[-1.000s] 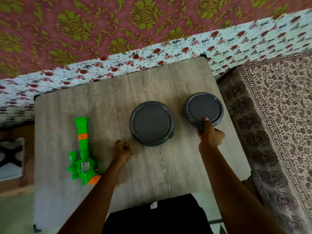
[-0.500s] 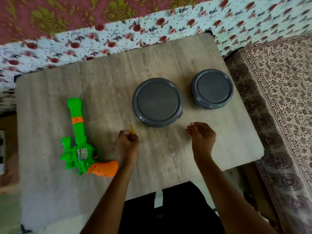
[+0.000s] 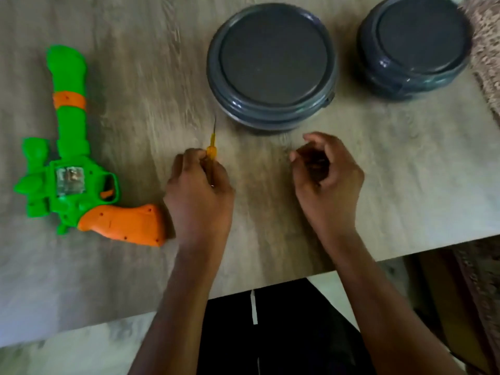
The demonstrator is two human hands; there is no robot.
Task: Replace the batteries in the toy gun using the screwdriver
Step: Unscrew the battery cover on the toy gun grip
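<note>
A green toy gun with an orange grip and orange barrel band lies flat on the wooden table at the left, barrel pointing away from me. My left hand grips a small yellow-handled screwdriver, its thin tip pointing away toward the nearer container. The orange grip ends right beside that hand. My right hand hovers just right of it, fingers loosely curled, with nothing visible in them.
Two round dark grey lidded containers stand at the back: a larger one in the middle and a smaller one at the right. The table's near edge runs just in front of my lap. A patterned carpet lies beyond the right edge.
My right hand let go of the smaller container's rim and drew back toward me, beside the left hand. The view has moved closer to the table. The left hand keeps holding the screwdriver.
</note>
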